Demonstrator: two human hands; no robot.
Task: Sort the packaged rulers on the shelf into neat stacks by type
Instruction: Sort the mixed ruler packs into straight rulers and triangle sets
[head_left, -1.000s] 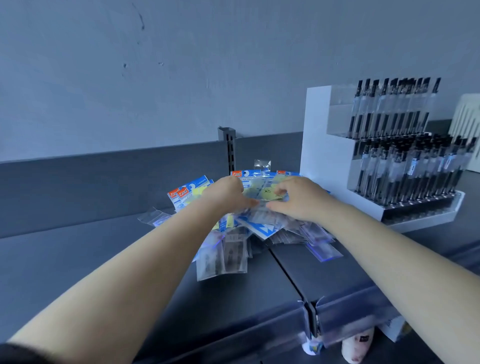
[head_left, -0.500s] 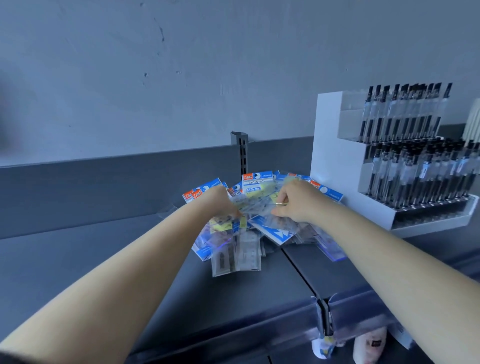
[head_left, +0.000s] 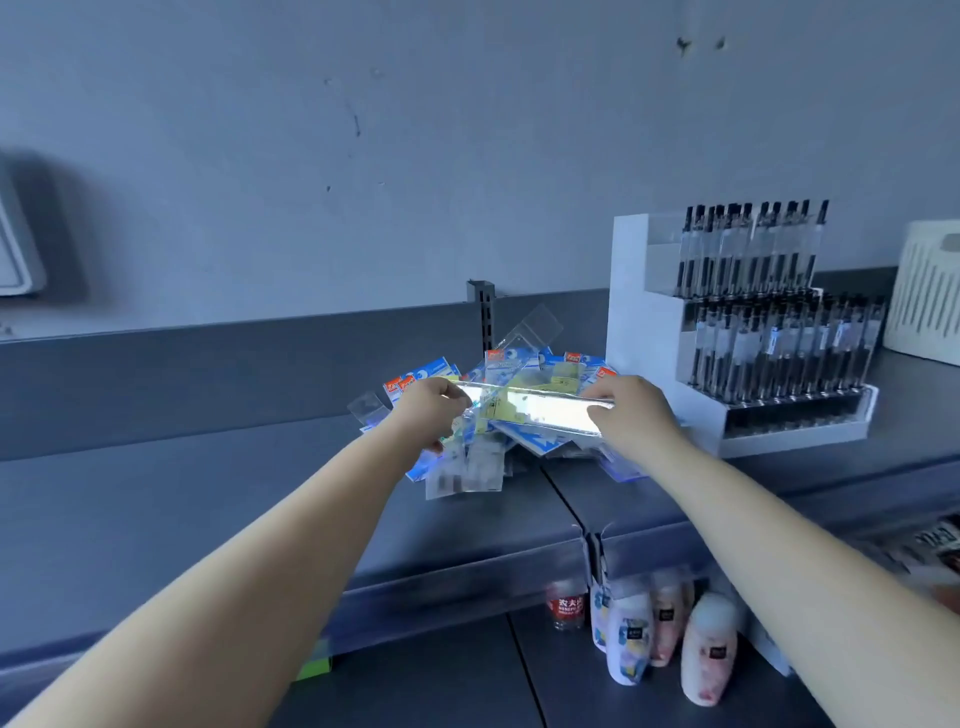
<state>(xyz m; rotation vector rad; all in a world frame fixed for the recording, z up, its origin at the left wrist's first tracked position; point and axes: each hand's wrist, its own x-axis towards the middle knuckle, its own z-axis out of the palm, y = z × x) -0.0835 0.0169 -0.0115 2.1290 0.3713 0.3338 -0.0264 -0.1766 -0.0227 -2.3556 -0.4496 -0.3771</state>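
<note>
Head view — left to right. Left hand (head_left: 434, 410) has come up off the heap; half a second ago its fingers were buried in the packets, now they are curled round the left end of a long clear-sleeved ruler packet (head_left: 540, 408), along with what looks like a few smaller packets bunched underneath. The long packet spans level between both hands, lifted just above the pile of packaged rulers (head_left: 467, 467), glare hiding its print. Right hand (head_left: 631, 415) has likewise risen, and its grip pinches the right end, thumb on top.

Pile itself sits on the shelf (head_left: 208, 509) astride the seam between two shelf panels, blue-and-orange header cards fanned toward the back, clear sleeves spilling forward. Just right of it, apart — a white pen display rack (head_left: 644, 332).

Reading: first packet of one type is now separated from the heap. Nothing stacked yet; bare shelf to the left looks the likely spot for a stack.
</note>
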